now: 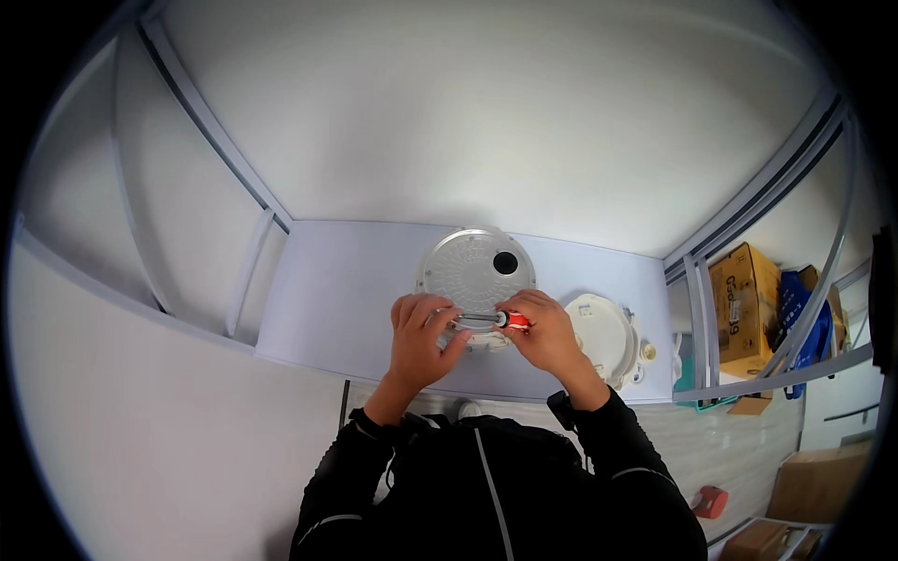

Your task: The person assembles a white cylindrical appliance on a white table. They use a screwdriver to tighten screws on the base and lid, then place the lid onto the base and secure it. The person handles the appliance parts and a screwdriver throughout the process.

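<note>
A round silver metal disc (468, 271) with a black circle on it lies in front of me on the white table, a pale rim showing along its near edge. My right hand (544, 332) is closed around the red handle of a screwdriver (515, 321). Its thin shaft points left, lying roughly level across the disc's near part. My left hand (421, 338) is at the disc's near left edge, close to the screwdriver's tip. Its thumb and index finger are apart, with the tip near the gap between them. Whether the fingers touch the tip is too small to tell.
To the right of the disc a white round cover (601, 338) rests on the table (327, 290), beside a small yellowish round piece (647, 352). Past the metal frame on the right stand a cardboard box (744, 313) and a blue bag (812, 323). A red object (711, 502) is on the floor.
</note>
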A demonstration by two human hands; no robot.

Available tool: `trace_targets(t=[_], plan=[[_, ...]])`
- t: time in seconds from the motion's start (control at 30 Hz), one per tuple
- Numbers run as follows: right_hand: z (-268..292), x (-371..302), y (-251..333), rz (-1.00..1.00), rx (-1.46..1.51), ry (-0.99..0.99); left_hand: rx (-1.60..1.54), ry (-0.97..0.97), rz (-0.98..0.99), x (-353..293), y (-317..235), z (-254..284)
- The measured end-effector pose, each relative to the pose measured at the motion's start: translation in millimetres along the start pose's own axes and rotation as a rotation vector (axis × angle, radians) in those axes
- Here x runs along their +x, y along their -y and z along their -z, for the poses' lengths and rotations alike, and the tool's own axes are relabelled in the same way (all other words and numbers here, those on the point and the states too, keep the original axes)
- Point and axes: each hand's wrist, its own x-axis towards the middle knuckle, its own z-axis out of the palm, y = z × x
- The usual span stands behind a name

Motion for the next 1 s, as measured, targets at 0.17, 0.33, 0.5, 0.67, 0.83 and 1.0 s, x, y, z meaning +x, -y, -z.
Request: trace_targets(t=[0.17,0.33,0.5,0.67,0.83,1.0], plan=[[-2,-2,-2,0.024,0.005,-0.033,-0.016,0.204,0.214,22,-11,13],[-3,-4,-4,0.007,0.017,-0.041,0.038,0.338,0.395,40,-23,16],[-4,-4,-3,-0.008,0.029,-0.047,0.06,0.339,0.419,42,-20,11],[-4,-4,-5,0.021,0.033,-0.079,-0.046,0.094,0.233,36,-19,13],[-6,-4,-3,0.032,0.052,-0.093,-0.12,0.055,0.127,8,2,20],[-7,-6,-9,0.027,0.054,-0.088,-0.125,0.009,0.026,2,4,18]])
